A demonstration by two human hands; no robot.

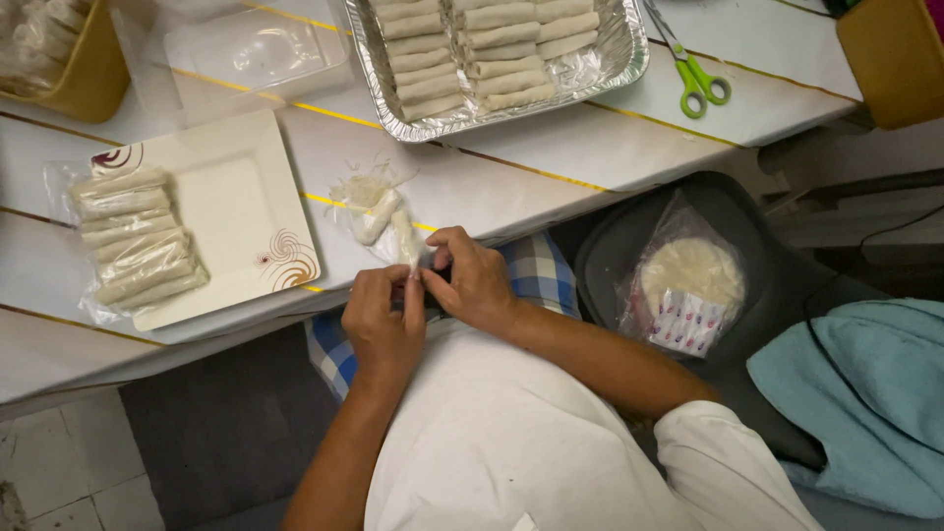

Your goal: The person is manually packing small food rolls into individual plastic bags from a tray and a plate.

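My left hand (383, 320) and my right hand (470, 280) meet at the table's near edge, fingertips pinching a thin pale wrapper (418, 267) between them. Just beyond the fingers lie two small uncooked rolls (379, 216) on a scrap of clear film. A square white plate (241, 211) sits to the left, with a row of finished pale rolls (136, 236) along its left side on plastic. A foil tray (610, 59) at the back holds several more rolls (472, 49) in rows.
Green-handled scissors (696, 79) lie right of the foil tray. A clear plastic lid (251, 49) rests at the back left beside a tan container (93, 74). A bag of round wrappers (688, 285) sits on a dark seat at my right, next to a blue towel (865, 403).
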